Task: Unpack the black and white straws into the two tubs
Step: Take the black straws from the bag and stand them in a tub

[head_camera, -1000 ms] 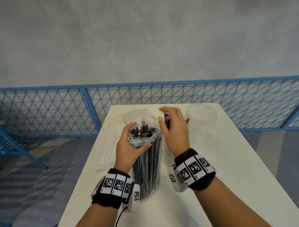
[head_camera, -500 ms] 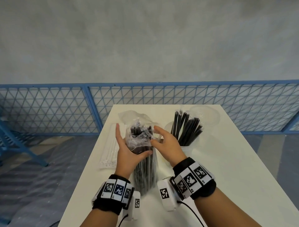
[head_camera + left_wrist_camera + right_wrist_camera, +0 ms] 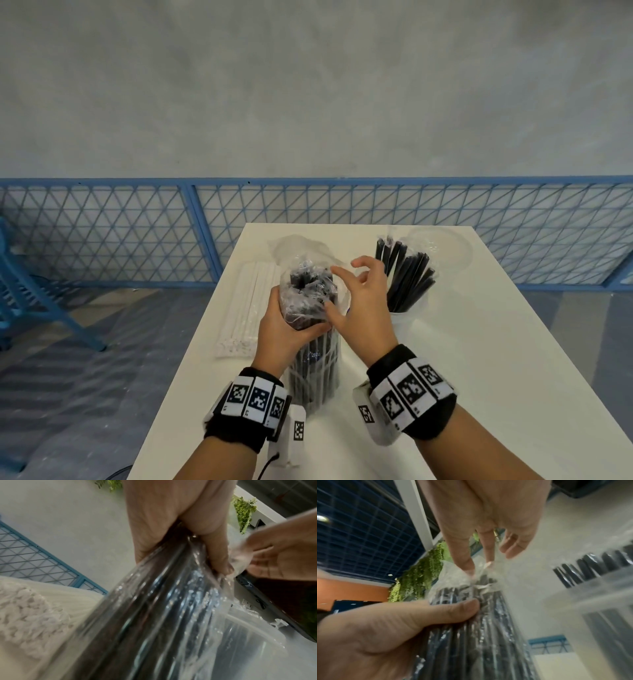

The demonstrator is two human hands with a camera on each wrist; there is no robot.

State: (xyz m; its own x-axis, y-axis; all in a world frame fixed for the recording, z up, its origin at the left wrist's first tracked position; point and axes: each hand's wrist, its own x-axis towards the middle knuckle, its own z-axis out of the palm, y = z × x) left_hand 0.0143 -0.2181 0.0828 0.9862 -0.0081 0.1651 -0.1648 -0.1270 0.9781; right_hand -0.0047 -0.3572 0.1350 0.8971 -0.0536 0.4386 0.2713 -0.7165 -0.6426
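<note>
On the white table (image 3: 486,383) an upright pack of black straws (image 3: 315,373) in clear wrap is gripped round its upper part by my left hand (image 3: 287,329). My right hand (image 3: 363,301) is at the pack's top right, and its fingertips pinch the loose clear wrap (image 3: 462,574). Up close, the pack (image 3: 154,615) fills the left wrist view under my left hand (image 3: 171,513). A clear tub (image 3: 407,320) just right of my right hand holds several loose black straws (image 3: 407,274). A flat pack of white straws (image 3: 250,308) lies left of the black pack.
A second clear round tub (image 3: 442,246) stands at the far right corner behind the filled one. Crumpled clear plastic (image 3: 291,245) shows behind the pack. A blue mesh fence (image 3: 205,222) runs beyond the table's far edge. The left table edge is close to the white straws.
My right hand has left the tub, where black straws now stand, and come back to the top of the pack. My left hand has kept its grip on the pack.
</note>
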